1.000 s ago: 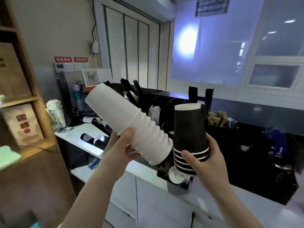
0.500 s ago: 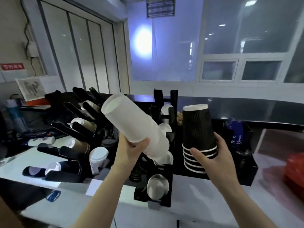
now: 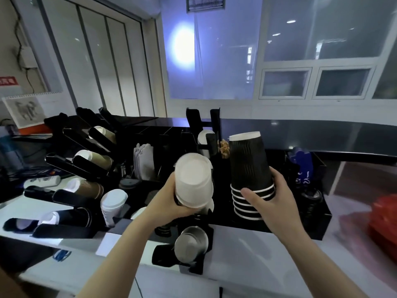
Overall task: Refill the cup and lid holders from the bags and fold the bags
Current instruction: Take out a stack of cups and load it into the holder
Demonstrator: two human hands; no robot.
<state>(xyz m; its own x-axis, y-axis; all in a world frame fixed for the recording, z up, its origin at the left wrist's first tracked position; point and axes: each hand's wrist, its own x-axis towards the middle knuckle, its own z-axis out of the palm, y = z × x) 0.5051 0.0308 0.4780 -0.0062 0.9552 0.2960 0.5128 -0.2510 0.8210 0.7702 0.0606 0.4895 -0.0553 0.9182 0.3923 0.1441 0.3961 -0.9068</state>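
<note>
My left hand (image 3: 169, 204) grips a stack of white paper cups (image 3: 193, 179), its closed bottom end turned toward me, over the upright black cup holder (image 3: 202, 123) at the counter's middle. My right hand (image 3: 272, 201) holds a stack of black ribbed cups (image 3: 249, 166) upside down, just right of that holder. A metallic cup stack (image 3: 191, 244) lies in the holder's lowest slot. To the left, a slanted black rack (image 3: 71, 162) carries brown and white cups. No bag is in view.
A black organiser tray (image 3: 318, 220) with lids and a blue item sits to the right. Napkins (image 3: 142, 162) stand behind the rack. A red object (image 3: 384, 224) lies at the far right. The white counter (image 3: 257, 250) has a front edge close to me.
The white cup stack has swung from slanting up-left to pointing its base at me, lower over the upright holder. The view has shifted right and down; the black stack has stayed in my right hand.
</note>
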